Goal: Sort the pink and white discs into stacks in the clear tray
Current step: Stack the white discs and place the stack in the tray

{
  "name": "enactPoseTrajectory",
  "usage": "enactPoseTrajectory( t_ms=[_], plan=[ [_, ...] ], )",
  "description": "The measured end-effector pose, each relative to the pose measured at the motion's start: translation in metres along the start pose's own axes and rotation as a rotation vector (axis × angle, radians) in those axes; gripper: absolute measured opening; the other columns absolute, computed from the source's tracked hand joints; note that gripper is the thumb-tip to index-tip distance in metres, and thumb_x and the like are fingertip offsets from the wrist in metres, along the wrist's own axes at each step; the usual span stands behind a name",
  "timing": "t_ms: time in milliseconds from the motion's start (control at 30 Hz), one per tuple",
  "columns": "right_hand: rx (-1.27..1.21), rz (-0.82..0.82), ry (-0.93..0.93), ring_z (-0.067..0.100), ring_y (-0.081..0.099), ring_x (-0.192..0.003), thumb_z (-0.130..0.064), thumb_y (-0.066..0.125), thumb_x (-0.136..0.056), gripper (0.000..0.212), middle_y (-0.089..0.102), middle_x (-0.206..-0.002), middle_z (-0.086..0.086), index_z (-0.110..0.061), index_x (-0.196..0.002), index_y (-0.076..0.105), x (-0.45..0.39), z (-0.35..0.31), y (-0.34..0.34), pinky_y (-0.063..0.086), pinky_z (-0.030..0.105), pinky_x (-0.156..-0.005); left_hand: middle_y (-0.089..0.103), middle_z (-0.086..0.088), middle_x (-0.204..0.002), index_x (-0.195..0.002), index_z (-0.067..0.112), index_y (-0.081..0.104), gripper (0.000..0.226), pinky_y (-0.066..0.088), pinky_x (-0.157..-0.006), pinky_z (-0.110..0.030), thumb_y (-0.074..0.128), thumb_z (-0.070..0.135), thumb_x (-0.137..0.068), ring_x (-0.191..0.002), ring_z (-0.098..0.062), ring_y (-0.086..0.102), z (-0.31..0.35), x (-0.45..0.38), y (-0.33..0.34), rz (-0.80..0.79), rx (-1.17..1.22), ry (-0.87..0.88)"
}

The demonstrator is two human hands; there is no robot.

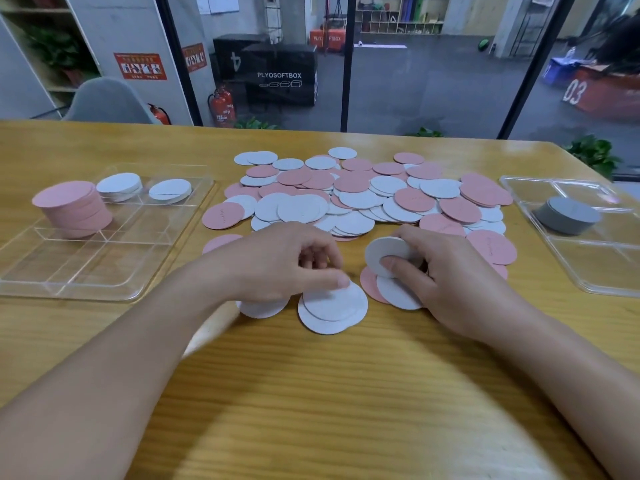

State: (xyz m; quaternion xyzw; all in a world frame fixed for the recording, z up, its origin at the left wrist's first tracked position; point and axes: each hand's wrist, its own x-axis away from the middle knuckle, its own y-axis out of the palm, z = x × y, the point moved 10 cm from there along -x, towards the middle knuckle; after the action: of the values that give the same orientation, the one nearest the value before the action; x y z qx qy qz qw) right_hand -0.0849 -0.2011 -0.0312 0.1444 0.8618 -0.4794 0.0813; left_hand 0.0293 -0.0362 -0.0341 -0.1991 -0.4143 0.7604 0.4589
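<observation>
A loose pile of pink and white discs (363, 192) covers the middle of the wooden table. My right hand (446, 271) pinches a tilted white disc (384, 252) above a pink and a white disc lying flat. My left hand (287, 261) has curled fingers, its thumb tip pressing on two overlapping white discs (332, 308); another white disc (263, 308) pokes out under the palm. The clear tray (104, 258) at the left holds a tall pink stack (74, 207) and two low white stacks (119, 187) (170, 191).
A second clear tray (588, 271) at the right holds a grey disc stack (568, 214). The table's far edge runs along a glass wall. A grey chair (107, 100) stands behind the table at the left.
</observation>
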Motion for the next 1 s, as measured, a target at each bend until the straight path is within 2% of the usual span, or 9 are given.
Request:
enactPoseTrajectory(
  t_ms=[133,267,400,533,667,733,833,933,1000],
  plan=[
    [0.008,-0.01,-0.017,0.013,0.056,-0.077,-0.036,0.059,-0.107,0.014,0.063,-0.081,-0.01,-0.024,-0.1,0.06,0.0,-0.002,0.001,0.051,0.044,-0.071,0.064,0.019,-0.113,-0.113,0.043,0.071,0.043,0.049,-0.082,-0.017,0.096,0.048,-0.079,-0.107,-0.005,0.059,0.002,0.007,0.004,-0.087,-0.072,0.0],
    [-0.001,0.011,-0.021,0.016,0.056,-0.075,-0.036,0.058,-0.108,0.018,0.062,-0.079,-0.006,-0.02,-0.099,0.058,0.0,-0.002,0.0,0.051,0.046,-0.07,0.066,0.015,-0.106,-0.108,0.038,0.065,0.041,0.046,-0.07,-0.014,0.096,0.039,-0.081,-0.091,-0.003,0.059,0.0,0.004,0.006,-0.086,-0.004,-0.012],
    [-0.094,0.056,-0.027,0.019,0.054,-0.069,-0.035,0.06,-0.108,0.019,0.061,-0.076,-0.003,-0.019,-0.098,0.058,0.002,-0.005,-0.008,0.044,0.036,-0.062,0.072,0.011,-0.095,-0.105,0.031,0.072,0.017,0.043,-0.064,-0.012,0.085,0.025,-0.096,-0.071,0.002,0.057,0.006,-0.003,-0.01,0.134,0.185,0.063],
    [-0.178,0.04,-0.049,0.017,0.053,-0.067,-0.034,0.062,-0.109,0.017,0.06,-0.077,-0.005,-0.021,-0.098,0.059,0.004,-0.011,-0.008,0.041,0.032,-0.059,0.076,0.011,-0.092,-0.1,0.023,0.079,0.006,0.044,-0.069,-0.009,0.078,0.017,-0.102,-0.077,0.002,0.064,0.007,-0.002,-0.022,0.328,0.312,0.103],
    [-0.141,0.008,-0.043,0.011,0.06,-0.075,-0.038,0.061,-0.108,0.009,0.065,-0.088,-0.02,-0.032,-0.115,0.06,0.003,-0.011,-0.002,0.044,0.021,-0.062,0.079,0.009,-0.098,-0.106,0.019,0.08,0.009,0.05,-0.083,-0.018,0.073,0.013,-0.106,-0.094,-0.01,0.072,0.015,-0.003,-0.016,0.269,0.408,0.176],
    [-0.134,0.005,-0.063,0.008,0.064,-0.082,-0.037,0.063,-0.108,0.018,0.067,-0.093,-0.024,-0.037,-0.126,0.061,0.004,-0.013,-0.001,0.046,0.019,-0.066,0.082,0.002,-0.104,-0.113,0.013,0.078,0.011,0.058,-0.098,-0.033,0.069,0.008,-0.108,-0.102,-0.018,0.077,0.023,-0.003,-0.008,0.196,0.46,0.218],
    [-0.086,-0.02,-0.103,0.008,0.067,-0.088,-0.035,0.064,-0.108,0.015,0.07,-0.095,-0.021,-0.036,-0.123,0.066,0.004,-0.016,0.002,0.049,0.024,-0.07,0.082,-0.014,-0.115,-0.12,0.001,0.074,0.017,0.057,-0.11,-0.055,0.065,-0.006,-0.106,-0.113,-0.034,0.079,0.032,0.0,0.002,0.119,0.579,0.271],
    [-0.078,-0.044,-0.095,0.009,0.064,-0.081,-0.033,0.066,-0.107,0.005,0.068,-0.087,-0.023,-0.038,-0.109,0.067,0.004,-0.013,0.005,0.044,0.023,-0.064,0.082,-0.012,-0.118,-0.12,0.002,0.075,0.023,0.058,-0.111,-0.051,0.072,-0.009,-0.1,-0.117,-0.03,0.078,0.03,0.0,-0.003,0.133,0.577,0.258],
    [-0.061,-0.025,-0.096,0.011,0.061,-0.077,-0.034,0.065,-0.107,0.01,0.065,-0.082,-0.02,-0.038,-0.098,0.063,0.003,-0.011,0.003,0.04,0.026,-0.061,0.082,-0.006,-0.115,-0.117,0.008,0.078,0.025,0.061,-0.107,-0.048,0.082,-0.003,-0.095,-0.115,-0.023,0.078,0.024,0.002,-0.012,0.148,0.507,0.214]
  ],
)
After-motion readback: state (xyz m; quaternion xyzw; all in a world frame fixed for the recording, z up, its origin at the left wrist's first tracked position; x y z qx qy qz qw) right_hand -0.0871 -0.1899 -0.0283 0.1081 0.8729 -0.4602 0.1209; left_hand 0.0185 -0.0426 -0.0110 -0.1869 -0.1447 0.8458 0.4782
